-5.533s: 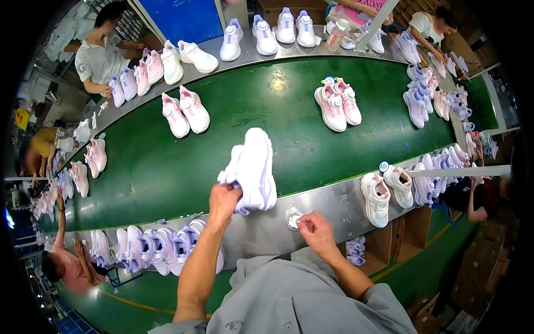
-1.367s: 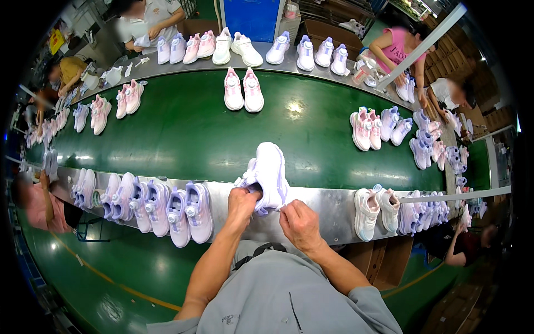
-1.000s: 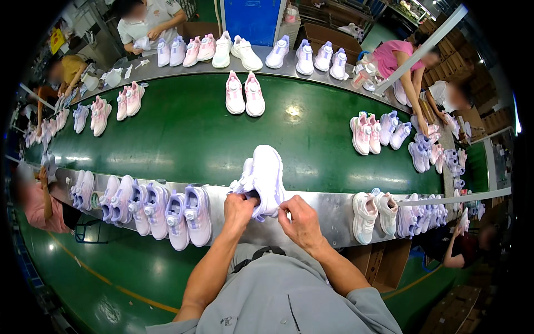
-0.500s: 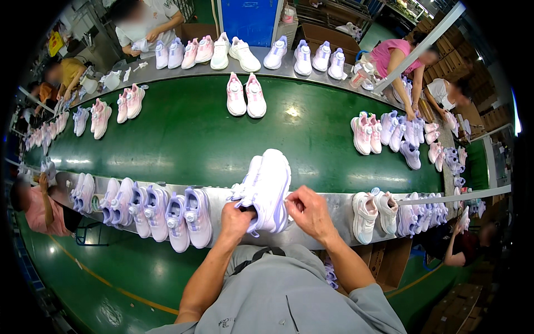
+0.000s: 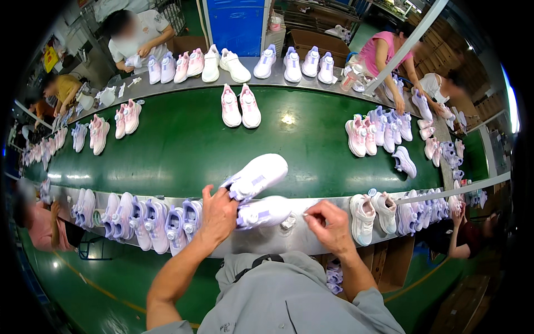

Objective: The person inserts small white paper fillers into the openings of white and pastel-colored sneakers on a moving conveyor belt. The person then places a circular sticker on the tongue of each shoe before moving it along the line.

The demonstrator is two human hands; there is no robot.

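My left hand [image 5: 219,214] is closed round the heel ends of two white-and-lavender sneakers. The upper sneaker [image 5: 270,168] points its toe up and to the right, over the edge of the green belt. Below it, the lower sneaker [image 5: 270,211] points right, above the metal ledge. My right hand [image 5: 329,224] hovers right of the pair, not touching it, thumb and fingers pinched together; what they hold, if anything, is too small to make out. Between the hands, a small white object [image 5: 288,224] lies on the ledge.
Lavender sneakers [image 5: 156,220] line the ledge at left; white sneakers [image 5: 362,220] stand at right. Beyond is a green conveyor belt [image 5: 183,145] with a pink pair [image 5: 240,106] and further pairs. Co-workers sit along both sides. A slanting white pole [image 5: 409,47] rises at far right.
The sneakers have swung from toes-up to pointing right and spread apart, as my left hand moved left. My right hand has moved right, away from them. At far right, a lavender shoe has been lifted.
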